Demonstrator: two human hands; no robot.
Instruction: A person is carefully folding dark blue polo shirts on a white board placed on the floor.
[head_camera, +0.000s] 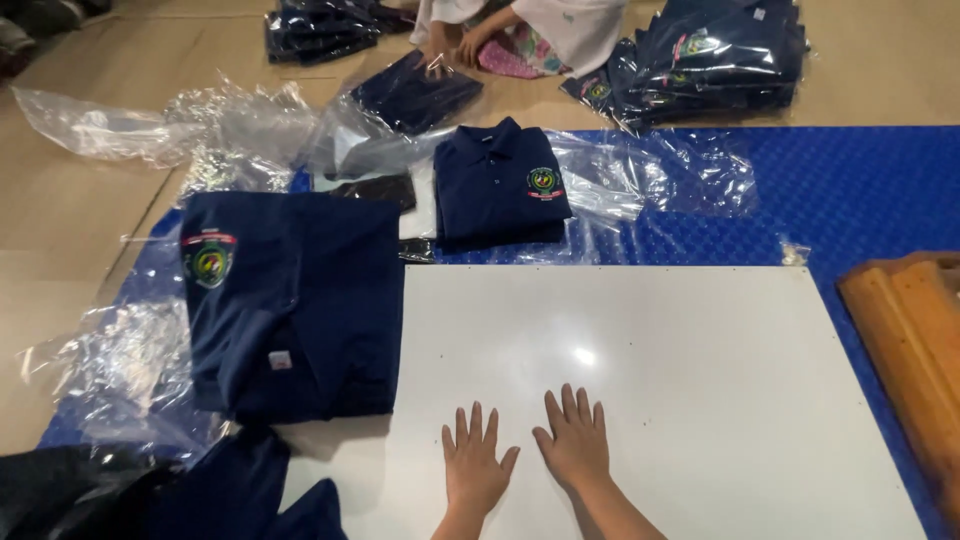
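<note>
Left hand (474, 468): laid flat, fingers spread, nothing gripped, near the white board's (700, 380) front edge.
Right hand (575, 440): flat alongside, empty.
Navy shirt (295, 300): draped over the board's left edge.

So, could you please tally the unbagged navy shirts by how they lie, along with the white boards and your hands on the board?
Folded navy polo shirt, flat on plastic: 1
Navy shirt spread over the board's edge: 1
White board: 1
Hands, left hand and right hand, flat on the board: 2
Total: 5
</note>
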